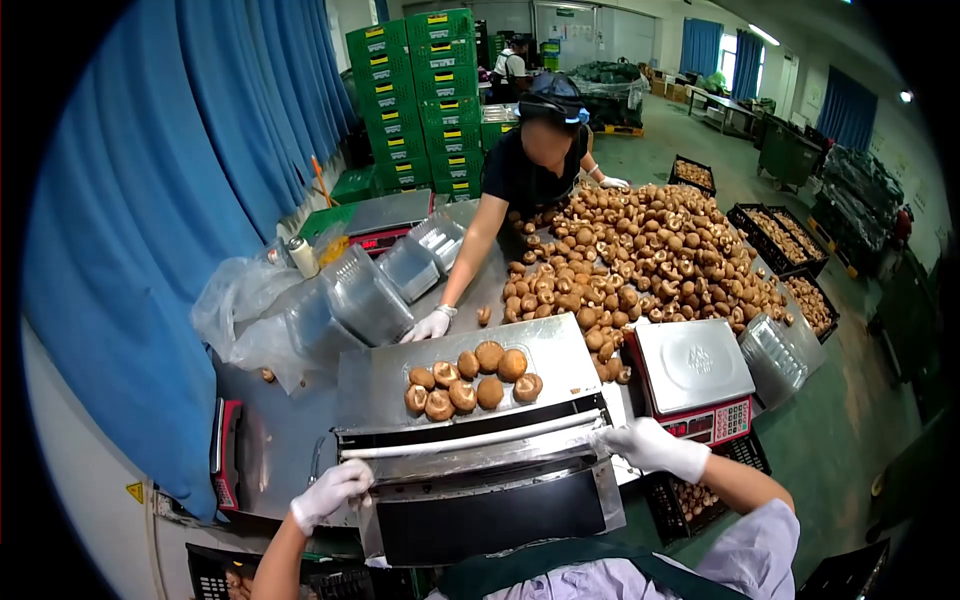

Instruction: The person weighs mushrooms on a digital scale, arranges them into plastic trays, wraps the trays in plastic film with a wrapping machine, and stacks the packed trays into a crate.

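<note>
The left hand (335, 490), fingers bent, is at one end of a white roller (470, 440); the right hand (655, 447), fingers drawn narrow, is at the other. Whether either grips anything I cannot tell. Between them lies a shiny sheet (520, 462), perhaps clear film; an uneven pull could crease or tear it. Just beyond, a small group of mushrooms (490, 390) rests on a metal plate (370, 385); being round, they could roll if the plate were jolted. A co-worker's hand (430, 325) reaches near its far edge and might bump it. Beyond, the heaped mushrooms (650, 250) could slide toward the plate.
</note>
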`<state>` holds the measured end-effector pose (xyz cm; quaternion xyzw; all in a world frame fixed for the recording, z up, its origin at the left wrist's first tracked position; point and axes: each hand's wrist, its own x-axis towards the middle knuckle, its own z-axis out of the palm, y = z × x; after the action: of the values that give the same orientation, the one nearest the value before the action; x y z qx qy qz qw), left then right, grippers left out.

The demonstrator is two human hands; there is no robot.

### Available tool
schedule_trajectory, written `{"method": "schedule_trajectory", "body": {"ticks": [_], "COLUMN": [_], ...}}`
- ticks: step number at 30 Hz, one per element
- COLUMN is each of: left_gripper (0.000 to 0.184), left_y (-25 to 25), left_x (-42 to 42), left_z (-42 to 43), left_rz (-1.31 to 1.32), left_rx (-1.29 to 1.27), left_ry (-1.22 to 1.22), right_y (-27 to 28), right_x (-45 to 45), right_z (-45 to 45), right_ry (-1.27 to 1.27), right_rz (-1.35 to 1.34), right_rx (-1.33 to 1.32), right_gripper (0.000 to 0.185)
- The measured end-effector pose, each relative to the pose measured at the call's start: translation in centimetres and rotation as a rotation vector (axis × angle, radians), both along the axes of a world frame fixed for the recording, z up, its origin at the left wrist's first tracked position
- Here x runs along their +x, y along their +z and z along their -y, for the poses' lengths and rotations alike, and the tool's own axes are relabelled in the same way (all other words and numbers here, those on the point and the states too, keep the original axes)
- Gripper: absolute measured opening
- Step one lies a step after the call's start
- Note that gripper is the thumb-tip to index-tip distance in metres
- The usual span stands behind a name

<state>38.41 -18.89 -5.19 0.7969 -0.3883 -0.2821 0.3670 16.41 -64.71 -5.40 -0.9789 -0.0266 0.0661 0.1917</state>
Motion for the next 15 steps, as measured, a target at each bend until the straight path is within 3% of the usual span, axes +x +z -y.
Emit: {"method": "schedule_trajectory", "body": {"ticks": [2, 3, 4, 5, 6, 7, 8, 9, 10, 11, 14, 15], "left_gripper": [0.015, 0.022, 0.015, 0.007, 0.007, 0.015, 0.022, 0.019, 0.020, 0.014, 0.046, 0.047], "left_y": [3.2, 5.2, 8.0, 9.5, 11.2, 12.6, 13.5, 12.8, 10.5, 8.3, 0.1, -2.6], "left_x": [-1.5, -1.4, -1.7, -1.1, -0.1, 0.0, 0.9, 3.4, 6.7, 9.2, 14.7, 15.8], "left_z": [-1.4, -2.0, -1.4, -1.2, -0.8, 0.7, 2.4, 3.7, 4.9, 7.2, 11.4, 12.1], "left_rz": [-0.584, -0.545, -0.390, -0.271, -0.202, -0.136, -0.115, -0.047, -0.147, -0.048, 0.679, 0.754], "left_rx": [-0.166, -0.338, -0.415, -0.664, -0.763, -0.821, -0.840, -0.874, -0.945, -0.960, -0.410, -0.293], "left_ry": [0.259, 0.234, 0.352, 0.323, 0.269, 0.363, 0.400, 0.303, 0.349, 0.413, 0.392, 0.296], "right_y": [4.1, 6.9, 9.9, 10.4, 12.1, 11.0, 10.7, 11.7, 10.9, 9.5, -0.4, -2.5], "right_x": [-2.3, -2.9, -3.1, -3.0, -2.0, 0.7, 3.1, 5.4, 9.4, 13.1, 23.1, 23.6], "right_z": [-0.5, -0.7, -1.4, -1.0, -1.2, 0.1, -0.2, -0.8, -0.5, -0.4, 3.0, 3.1], "right_ry": [-0.090, -0.048, -0.143, -0.156, -0.103, 0.118, 0.044, -0.210, -0.327, -0.240, -0.169, -0.068], "right_rz": [-0.030, 0.094, 0.082, 0.191, 0.357, 0.655, 0.797, 0.784, 0.781, 0.873, 0.789, 0.697], "right_rx": [0.355, 0.449, 0.629, 0.839, 0.806, 0.770, 0.870, 0.792, 0.819, 0.913, 0.406, 0.115], "right_gripper": [0.014, 0.011, 0.008, 0.007, 0.015, 0.009, 0.012, 0.015, 0.016, 0.017, 0.044, 0.053]}}
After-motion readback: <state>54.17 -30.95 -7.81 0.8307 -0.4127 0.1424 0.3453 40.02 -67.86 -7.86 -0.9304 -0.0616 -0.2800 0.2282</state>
